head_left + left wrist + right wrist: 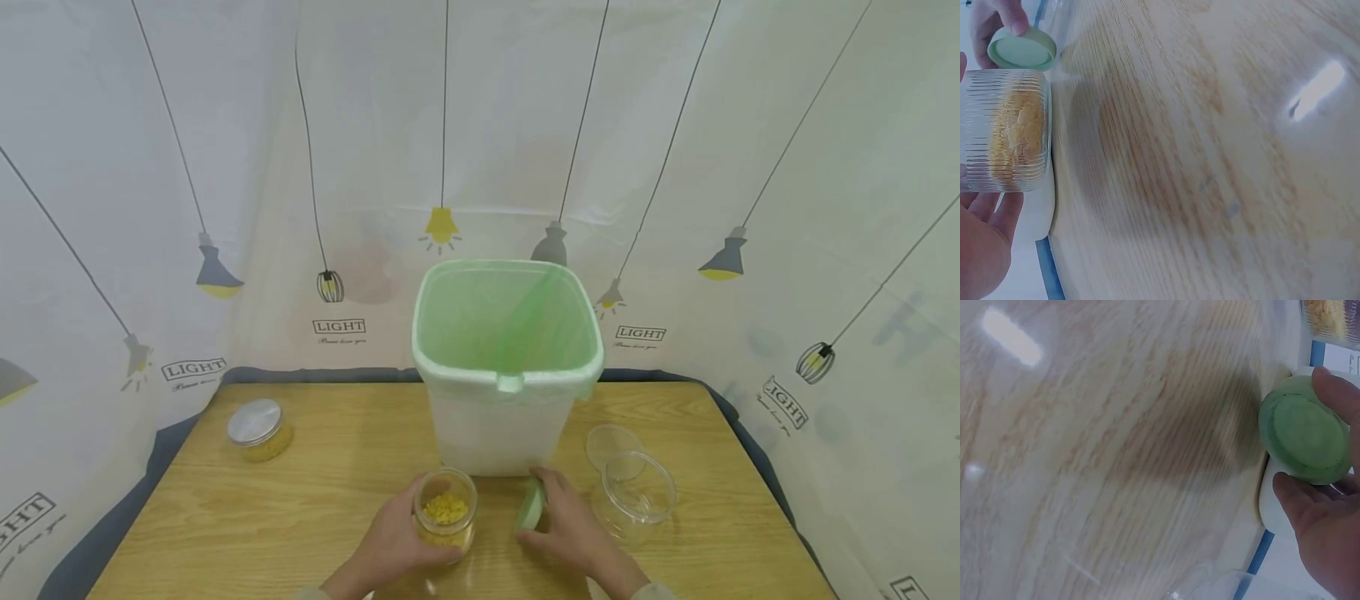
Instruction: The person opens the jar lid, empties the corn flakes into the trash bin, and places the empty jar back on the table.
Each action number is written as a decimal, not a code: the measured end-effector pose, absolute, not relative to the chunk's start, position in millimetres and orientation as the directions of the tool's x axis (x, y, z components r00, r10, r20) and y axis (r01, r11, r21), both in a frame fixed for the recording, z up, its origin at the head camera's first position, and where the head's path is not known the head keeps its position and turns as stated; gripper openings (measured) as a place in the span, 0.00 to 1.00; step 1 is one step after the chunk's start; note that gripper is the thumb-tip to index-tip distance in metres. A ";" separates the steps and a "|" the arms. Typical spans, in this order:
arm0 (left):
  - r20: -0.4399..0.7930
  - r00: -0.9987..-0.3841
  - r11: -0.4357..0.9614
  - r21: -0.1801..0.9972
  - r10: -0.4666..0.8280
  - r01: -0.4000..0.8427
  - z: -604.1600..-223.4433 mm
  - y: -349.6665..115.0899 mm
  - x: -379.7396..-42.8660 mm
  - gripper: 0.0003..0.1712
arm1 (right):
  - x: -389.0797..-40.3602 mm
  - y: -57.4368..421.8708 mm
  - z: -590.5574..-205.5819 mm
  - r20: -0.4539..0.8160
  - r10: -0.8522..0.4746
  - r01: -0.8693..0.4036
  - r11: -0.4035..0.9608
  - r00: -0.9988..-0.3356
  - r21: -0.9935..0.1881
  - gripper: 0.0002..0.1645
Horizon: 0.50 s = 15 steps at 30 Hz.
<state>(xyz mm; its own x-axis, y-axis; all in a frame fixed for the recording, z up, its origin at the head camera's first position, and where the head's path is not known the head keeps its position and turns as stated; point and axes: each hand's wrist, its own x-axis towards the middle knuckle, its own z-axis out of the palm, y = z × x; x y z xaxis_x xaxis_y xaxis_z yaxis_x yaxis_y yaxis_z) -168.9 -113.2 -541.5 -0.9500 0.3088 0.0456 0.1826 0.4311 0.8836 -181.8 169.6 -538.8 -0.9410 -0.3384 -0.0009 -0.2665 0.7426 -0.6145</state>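
Observation:
My left hand (401, 529) grips a ribbed clear glass jar (1007, 131) from its left side. Yellow bits (446, 507), small and crumbly, fill the jar's lower part, and its top is uncovered. In the right hand (566, 521) is a round pale green lid (1307, 434), held by its edge between thumb and fingers and tilted up on its side. Jar and lid are apart, a short gap between them, in front of the white bin (495, 425). Part of the left hand is hidden behind the jar.
The bin has a light green liner (510, 325) folded over its rim. A clear round container (637, 500) and a flat clear lid (611, 442) are at the right. At the back left stands a silver-lidded jar (257, 425) with yellow contents. A printed curtain (375, 167) surrounds the wooden table (337, 450).

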 end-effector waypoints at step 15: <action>0.029 -0.948 0.427 0.888 0.318 0.170 -539.4 -111.2 -167.9 0.52 | -179.1 173.2 -541.5 -0.094 -0.304 -0.198 0.795 -0.948 -0.574 0.57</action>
<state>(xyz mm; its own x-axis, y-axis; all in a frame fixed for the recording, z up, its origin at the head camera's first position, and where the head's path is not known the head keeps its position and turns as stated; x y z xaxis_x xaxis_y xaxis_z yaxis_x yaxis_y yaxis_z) -167.9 -111.2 -539.4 -0.9478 0.3175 0.0287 0.1700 0.4271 0.8881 -179.1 173.2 -541.5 -0.9481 -0.3038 -0.0942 -0.1976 0.7948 -0.5738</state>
